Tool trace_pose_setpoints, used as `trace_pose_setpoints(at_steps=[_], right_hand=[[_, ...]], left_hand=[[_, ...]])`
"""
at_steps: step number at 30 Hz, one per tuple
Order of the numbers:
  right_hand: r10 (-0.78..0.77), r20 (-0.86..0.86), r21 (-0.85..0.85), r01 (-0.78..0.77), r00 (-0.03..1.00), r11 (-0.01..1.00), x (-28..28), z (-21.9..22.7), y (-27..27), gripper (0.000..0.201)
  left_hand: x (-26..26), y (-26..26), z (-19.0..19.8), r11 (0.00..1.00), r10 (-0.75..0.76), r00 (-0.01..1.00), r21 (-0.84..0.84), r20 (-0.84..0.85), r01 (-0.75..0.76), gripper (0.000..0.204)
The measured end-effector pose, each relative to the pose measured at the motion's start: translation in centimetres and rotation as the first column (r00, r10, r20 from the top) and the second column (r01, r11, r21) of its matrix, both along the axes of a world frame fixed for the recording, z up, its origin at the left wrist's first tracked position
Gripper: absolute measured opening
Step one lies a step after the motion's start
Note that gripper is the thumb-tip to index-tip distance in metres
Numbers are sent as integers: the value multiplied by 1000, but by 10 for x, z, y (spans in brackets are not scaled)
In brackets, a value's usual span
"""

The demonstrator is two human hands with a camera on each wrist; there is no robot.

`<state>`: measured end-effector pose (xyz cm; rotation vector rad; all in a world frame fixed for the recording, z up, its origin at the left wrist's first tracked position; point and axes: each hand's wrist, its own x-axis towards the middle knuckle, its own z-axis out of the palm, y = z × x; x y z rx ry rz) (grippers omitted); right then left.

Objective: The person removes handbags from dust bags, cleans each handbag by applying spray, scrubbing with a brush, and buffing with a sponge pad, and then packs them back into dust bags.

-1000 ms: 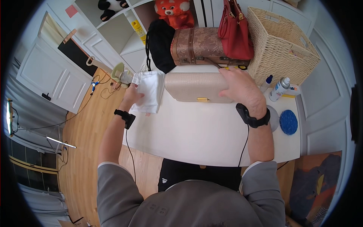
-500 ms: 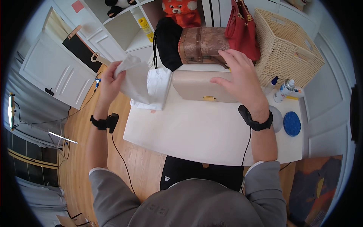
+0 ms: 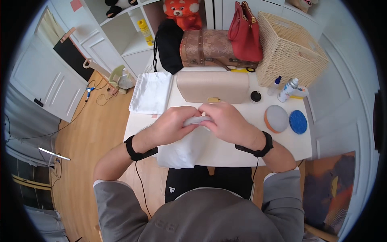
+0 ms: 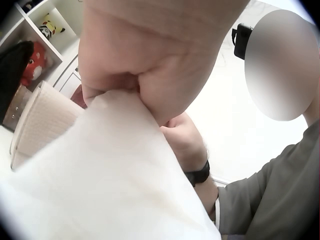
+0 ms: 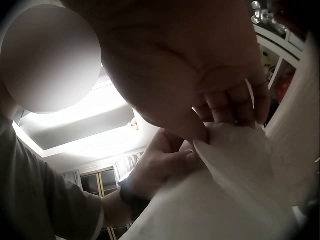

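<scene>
A thin, limp white sheet (image 3: 179,153) hangs over the front of the table, its top edge bunched between both hands. On its left side my left hand (image 3: 171,123) grips that edge; the left wrist view has the sheet (image 4: 110,165) dropping from the curled fingers. My right hand (image 3: 225,121) pinches the edge close beside it, with thumb and fingers against the sheet (image 5: 200,210) in the right wrist view. Just beyond the hands stands a beige handbag (image 3: 213,86) with a gold clasp. A folded white drawstring pouch (image 3: 151,92) lies flat to its left.
Behind are a black cloth bag (image 3: 169,46), a brown patterned case (image 3: 209,48), a red handbag (image 3: 246,36) and a wicker basket (image 3: 288,52). To the right stand a spray can (image 3: 288,90), a small black-topped jar (image 3: 255,96), a grey round pad (image 3: 277,118) and a blue disc (image 3: 298,122).
The left hand picked up the white sheet from over the pouch and brought it right, toward the body. The right hand left the beige handbag and took hold of the sheet too.
</scene>
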<state>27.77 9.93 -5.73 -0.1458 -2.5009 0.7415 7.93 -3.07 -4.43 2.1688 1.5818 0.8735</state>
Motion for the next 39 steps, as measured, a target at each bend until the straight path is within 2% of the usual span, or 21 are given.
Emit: trace_pose_setpoints(at_steps=[1, 3, 4, 6, 8, 10, 11, 15, 17, 19, 21, 23, 24, 26, 27, 29, 31, 34, 36, 37, 39], right_hand=[[-18, 67, -97, 25, 998, 995, 8, -1, 3, 20], [-71, 63, -89, 76, 995, 993, 26, 3, 6, 16], [-109, 44, -86, 113, 993, 990, 36, 7, 8, 13], [-183, 64, -128, 190, 981, 973, 57, 19, 8, 11], [-260, 58, -201, 267, 964, 943, 75, 22, 14, 9], [-300, -4, -127, 297, 954, 946, 90, 25, 21, 9], [-326, -72, -56, 322, 943, 945, 97, 26, 24, 9], [-354, -117, -19, 354, 928, 935, 119, 40, 37, 13], [-338, -124, 2, 341, 933, 940, 126, 52, 41, 13], [-341, 28, -122, 341, 940, 932, 131, 63, 43, 14], [-306, 45, -158, 309, 951, 938, 136, 66, 45, 14], [-250, 115, -254, 272, 961, 928, 140, 65, 44, 15], [-252, 111, -250, 272, 961, 929, 142, 63, 43, 15], [-191, 209, -27, 201, 959, 979, 147, 51, 39, 9], [-196, 207, -26, 205, 959, 978, 148, 40, 37, 9], [-156, 353, 167, 102, 922, 981, 152, 18, 30, 11], [-188, 440, 222, 97, 878, 970, 156, 7, 21, 20], [-294, 487, 279, 172, 823, 945, 153, -14, 16, 25], [-334, 389, 133, 306, 859, 943, 150, -28, 21, 32], [-337, 386, 129, 312, 859, 941, 147, -25, 21, 32], [-463, 436, 284, 370, 772, 885, 137, -16, 20, 37]], left_hand=[[4, 1, 4, 1000, -15, 1000, 3, 12, 15, 30], [12, 4, 18, 899, 69, 997, -436, 46, -42, 29], [8, 7, 11, 900, 56, 997, -434, 56, -26, 29], [-7, 8, -7, 926, -95, 966, -334, 241, 174, 26], [-19, 4, -7, 903, -119, 969, -383, 219, 197, 27], [-24, -2, 4, 875, -99, 979, -454, 176, 170, 26], [-31, -5, 6, 875, -103, 979, -453, 176, 173, 26], [-60, -13, 28, 922, -5, 999, -386, 42, 20, 29], [-69, -17, 51, 942, 20, 993, -330, -116, -57, 28], [-75, -19, 64, 947, 51, 992, -311, -115, -84, 25], [-74, -22, 66, 952, 81, 990, -287, -115, -111, 22], [-68, -23, 61, 992, 122, 972, 37, -202, -117, 18], [-63, -25, 59, 992, 122, 971, 43, -204, -116, 18], [-49, -33, 55, 991, 131, 966, 45, -221, -124, 35], [-50, -35, 50, 992, 127, 966, 47, -223, -120, 35], [-59, -40, 34, 954, -44, 799, 212, -600, 212, 56], [-57, -49, 27, 953, -83, 755, 170, -650, 250, 64], [-51, -52, 19, 934, -246, 810, 92, -533, 344, 62], [-45, -54, 15, 942, -255, 807, 50, -532, 331, 63], [-41, -54, 15, 950, -262, 807, 6, -528, 313, 64], [-41, -48, 14, 958, -275, 802, -78, -530, 277, 59]])
